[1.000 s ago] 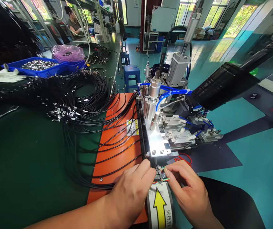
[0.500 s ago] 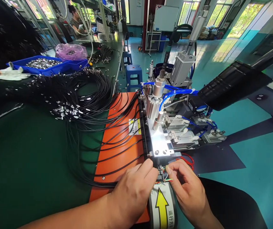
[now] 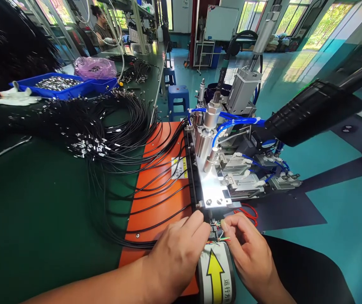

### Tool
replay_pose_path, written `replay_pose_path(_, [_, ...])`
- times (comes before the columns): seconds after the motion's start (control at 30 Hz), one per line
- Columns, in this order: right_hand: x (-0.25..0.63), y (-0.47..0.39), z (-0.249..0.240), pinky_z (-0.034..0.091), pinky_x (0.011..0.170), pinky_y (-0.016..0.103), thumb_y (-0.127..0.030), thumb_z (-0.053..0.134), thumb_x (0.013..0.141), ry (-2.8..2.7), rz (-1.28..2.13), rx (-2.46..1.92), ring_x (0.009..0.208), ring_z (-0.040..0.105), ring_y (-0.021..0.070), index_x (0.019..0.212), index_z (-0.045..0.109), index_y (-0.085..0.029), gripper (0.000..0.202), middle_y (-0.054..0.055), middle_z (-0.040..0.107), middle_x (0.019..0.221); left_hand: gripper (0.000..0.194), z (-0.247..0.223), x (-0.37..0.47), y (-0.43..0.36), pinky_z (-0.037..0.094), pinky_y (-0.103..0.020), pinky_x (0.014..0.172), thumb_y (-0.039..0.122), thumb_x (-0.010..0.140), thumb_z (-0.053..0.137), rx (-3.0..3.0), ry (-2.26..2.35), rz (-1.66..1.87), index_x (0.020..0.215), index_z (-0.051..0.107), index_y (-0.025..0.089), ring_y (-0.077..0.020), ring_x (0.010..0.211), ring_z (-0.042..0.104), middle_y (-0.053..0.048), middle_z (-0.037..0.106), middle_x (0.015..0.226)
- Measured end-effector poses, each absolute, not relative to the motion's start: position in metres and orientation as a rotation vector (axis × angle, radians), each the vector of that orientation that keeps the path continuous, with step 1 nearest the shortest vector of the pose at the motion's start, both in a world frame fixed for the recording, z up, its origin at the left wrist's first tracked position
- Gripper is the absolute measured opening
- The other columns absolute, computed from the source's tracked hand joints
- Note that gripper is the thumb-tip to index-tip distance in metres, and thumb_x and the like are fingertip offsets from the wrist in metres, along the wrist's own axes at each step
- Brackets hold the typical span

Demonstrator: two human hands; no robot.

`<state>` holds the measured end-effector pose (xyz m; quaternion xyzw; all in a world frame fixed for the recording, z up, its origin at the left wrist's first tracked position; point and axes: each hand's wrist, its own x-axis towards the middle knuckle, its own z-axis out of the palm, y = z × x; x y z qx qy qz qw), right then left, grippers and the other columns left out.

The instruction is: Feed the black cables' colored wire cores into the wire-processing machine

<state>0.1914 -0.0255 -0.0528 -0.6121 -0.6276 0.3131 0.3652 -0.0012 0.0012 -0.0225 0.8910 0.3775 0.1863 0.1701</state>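
Observation:
My left hand (image 3: 181, 249) is closed, back upward, over the near end of the orange plate (image 3: 155, 185). Its fingertips press at a small dark fixture (image 3: 213, 231), and what they pinch is hidden. Black cables (image 3: 136, 244) run in beneath this hand from the left. Across the fixture, my right hand (image 3: 252, 253) pinches the ends of thin coloured wires (image 3: 218, 224) between thumb and forefinger. More wire ends, red, green and white (image 3: 224, 239), stick out just nearer to me. Below them lies a white cover with a yellow arrow (image 3: 215, 270).
A machine with metal cylinders (image 3: 211, 131) and blue air hoses stands just beyond my hands. A black padded arm (image 3: 314, 112) slants in from the right. Bundled black cables (image 3: 105, 126) and a blue tray (image 3: 57, 86) of small metal parts lie left. A person (image 3: 101, 27) sits farther back.
Both hands stay at the fixture in nearly the same grip. The whole view has shifted very slightly.

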Motion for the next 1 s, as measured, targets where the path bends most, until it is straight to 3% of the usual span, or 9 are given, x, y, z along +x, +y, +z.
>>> replay_pose_path(0.37, [0.1872, -0.0252, -0.0531, 0.046, 0.059, 0.025, -0.034, 0.046, 0.099, -1.612, 0.798, -1.627, 0.065, 0.059, 0.0159, 0.084, 0.059, -0.022, 0.023, 0.001, 0.061, 0.076, 0.023, -0.025, -0.0012, 0.0018, 0.046, -0.031, 0.057, 0.01, 0.094, 0.038, 2.541, 1.075, 0.571, 0.087, 0.059, 0.016, -0.0207, 0.068, 0.051, -0.006, 0.054, 0.081])
replay_pose_path(0.7, [0.1912, -0.0267, -0.0504, 0.05, 0.068, 0.026, -0.038, 0.05, 0.098, -1.537, 0.855, -1.647, 0.073, 0.062, 0.0165, 0.094, 0.063, -0.023, 0.02, 0.001, 0.063, 0.084, 0.024, -0.0244, -0.0018, 0.0015, 0.047, -0.031, 0.06, 0.01, 0.095, 0.038, 2.518, 1.057, 0.521, 0.087, 0.059, 0.016, -0.0208, 0.07, 0.052, -0.007, 0.055, 0.084])
replay_pose_path(0.87, [0.1927, -0.026, -0.0459, 0.051, 0.079, 0.029, -0.033, 0.052, 0.098, -1.594, 0.754, -1.548, 0.091, 0.064, 0.0206, 0.099, 0.066, -0.024, 0.016, 0.005, 0.066, 0.094, 0.023, -0.0221, -0.001, 0.0018, 0.048, -0.031, 0.06, 0.009, 0.094, 0.038, 2.51, 1.071, 0.517, 0.088, 0.06, 0.016, -0.0205, 0.071, 0.052, -0.008, 0.056, 0.085])
replay_pose_path(1.0, [0.1935, -0.0253, -0.0443, 0.05, 0.081, 0.03, -0.027, 0.054, 0.097, -1.632, 0.721, -1.486, 0.09, 0.064, 0.0205, 0.096, 0.067, -0.024, 0.014, 0.005, 0.066, 0.092, 0.022, -0.0209, -0.0014, 0.0016, 0.048, -0.032, 0.06, 0.009, 0.094, 0.039, 2.514, 1.078, 0.502, 0.089, 0.06, 0.016, -0.0208, 0.071, 0.053, -0.008, 0.056, 0.086])
